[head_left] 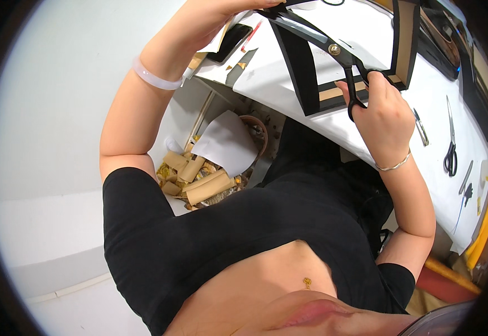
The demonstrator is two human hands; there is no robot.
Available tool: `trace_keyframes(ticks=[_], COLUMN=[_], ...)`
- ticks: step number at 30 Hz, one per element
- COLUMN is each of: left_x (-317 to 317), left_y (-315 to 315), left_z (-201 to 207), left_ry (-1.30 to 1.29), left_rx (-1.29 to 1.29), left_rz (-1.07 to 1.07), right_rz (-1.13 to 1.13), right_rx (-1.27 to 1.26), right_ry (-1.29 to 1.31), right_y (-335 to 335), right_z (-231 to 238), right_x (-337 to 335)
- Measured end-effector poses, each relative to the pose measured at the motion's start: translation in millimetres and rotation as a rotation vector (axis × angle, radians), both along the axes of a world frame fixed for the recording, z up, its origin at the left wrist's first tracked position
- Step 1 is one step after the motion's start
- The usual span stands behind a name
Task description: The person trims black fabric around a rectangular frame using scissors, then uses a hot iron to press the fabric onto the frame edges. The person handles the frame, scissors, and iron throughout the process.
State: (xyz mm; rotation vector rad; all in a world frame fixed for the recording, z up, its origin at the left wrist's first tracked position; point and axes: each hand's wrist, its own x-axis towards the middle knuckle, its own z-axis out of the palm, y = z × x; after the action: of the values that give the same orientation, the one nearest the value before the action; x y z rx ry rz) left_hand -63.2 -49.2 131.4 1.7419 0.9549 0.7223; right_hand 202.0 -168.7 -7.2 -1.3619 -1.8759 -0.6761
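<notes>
**Scissors at the black frame**

The right hand [384,112] has its fingers threaded through the loops of a pair of large black-handled scissors [333,50], gripping them firmly; the long blades run up and to the left across the white worktable [277,84]. The blades lie over a flat black-edged rectangular frame with a tan inner face [305,73] that rests on the table near its front edge.

The left hand [221,17] sits at the top of the view, fingers curled down onto pale material at the blade tips (just what it pinches cannot be told, as the fingertips are cut off by the rim). A dark flat phone [231,40] and a red pen [252,35] lie just beside it.

Below the table edge stands a round bin of rolled brown card scraps [205,182]. A second, smaller pair of scissors [450,145] lies well apart on the right.
</notes>
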Motion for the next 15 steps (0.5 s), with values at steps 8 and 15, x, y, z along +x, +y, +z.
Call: trace_keyframes(ticks=[8,15], left_x=[-1,2], left_y=[3,-5], left_z=[-3,5], left_ry=[0.021,0.063], left_rx=[0.062,0.046], left_rz=[-0.045,-0.019], right_rz=[-0.012,-0.089], right_rx=[-0.044,-0.061], right_ry=[-0.038,-0.151], right_y=[-14,-20], right_z=[17,31], right_x=[0,2])
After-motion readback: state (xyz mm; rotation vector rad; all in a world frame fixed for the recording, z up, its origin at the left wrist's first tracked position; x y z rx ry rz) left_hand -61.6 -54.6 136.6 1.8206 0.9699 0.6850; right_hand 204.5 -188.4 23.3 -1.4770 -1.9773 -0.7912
